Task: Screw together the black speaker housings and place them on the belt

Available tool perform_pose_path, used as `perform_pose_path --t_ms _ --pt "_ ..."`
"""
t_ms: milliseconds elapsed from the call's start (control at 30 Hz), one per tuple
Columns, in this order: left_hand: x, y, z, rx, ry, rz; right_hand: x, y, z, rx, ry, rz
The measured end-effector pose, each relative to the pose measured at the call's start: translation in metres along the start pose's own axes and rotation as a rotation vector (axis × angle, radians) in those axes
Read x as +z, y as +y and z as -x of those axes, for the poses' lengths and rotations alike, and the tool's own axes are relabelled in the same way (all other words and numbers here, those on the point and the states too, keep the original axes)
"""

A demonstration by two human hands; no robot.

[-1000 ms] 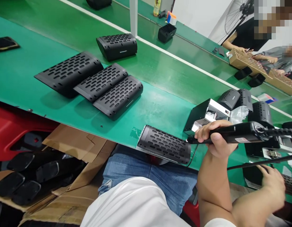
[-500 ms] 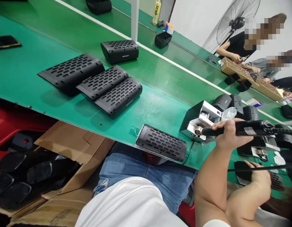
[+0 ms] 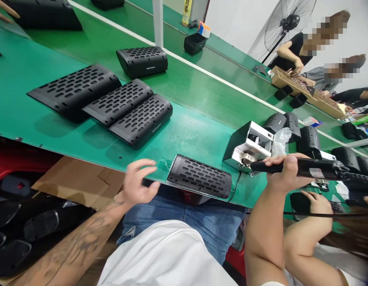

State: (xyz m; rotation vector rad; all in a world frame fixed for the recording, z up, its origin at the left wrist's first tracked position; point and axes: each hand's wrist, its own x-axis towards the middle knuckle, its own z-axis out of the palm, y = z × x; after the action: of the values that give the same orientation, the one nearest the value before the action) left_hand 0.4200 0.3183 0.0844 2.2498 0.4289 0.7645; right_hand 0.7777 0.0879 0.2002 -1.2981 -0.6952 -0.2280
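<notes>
Workbench (image 3: 202, 135): glossy green, with a white stripe along the far lane. Speaker shell (image 3: 199, 182) at the near edge: matte black, rows of oblong slots. Three grilles (image 3: 106, 104) side by side: black, same slotted pattern. Power screwdriver (image 3: 306, 169): black, small red-and-white label. Feeder box (image 3: 249, 145): black side, white and silver face. Jeans (image 3: 186, 218): faded blue. Shirt (image 3: 160, 258): white. Left forearm (image 3: 82, 242): dark tattooing. Carton (image 3: 76, 182): brown.
</notes>
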Motion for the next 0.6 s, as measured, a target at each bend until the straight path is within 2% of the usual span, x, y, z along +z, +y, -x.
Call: perform_pose_path --t_ms 133,200,267,367,400,500,600 --pt "0.026 -0.001 -0.018 0.160 0.020 0.136 -0.008 -0.009 -0.003 -0.043 0.025 -0.079" --pt "0.030 -0.003 -0.021 0.221 0.002 0.174 -0.015 -0.014 0.000 -0.047 0.018 -0.132" --pt "0.029 0.002 -0.021 0.219 -0.013 0.166 -0.022 -0.021 0.008 -0.068 -0.075 -0.230" --pt "0.025 0.028 -0.019 0.241 0.088 0.047 -0.021 -0.036 0.025 -0.085 -0.317 -0.383" --pt "0.024 0.040 -0.019 0.275 0.129 0.012 -0.017 -0.041 0.031 -0.064 -0.361 -0.409" --pt "0.030 0.078 -0.023 0.352 0.132 0.104 0.004 -0.054 0.049 0.071 -0.321 -0.421" --pt "0.041 0.099 -0.025 0.278 0.025 0.341 0.021 -0.061 0.063 0.141 -0.264 -0.420"
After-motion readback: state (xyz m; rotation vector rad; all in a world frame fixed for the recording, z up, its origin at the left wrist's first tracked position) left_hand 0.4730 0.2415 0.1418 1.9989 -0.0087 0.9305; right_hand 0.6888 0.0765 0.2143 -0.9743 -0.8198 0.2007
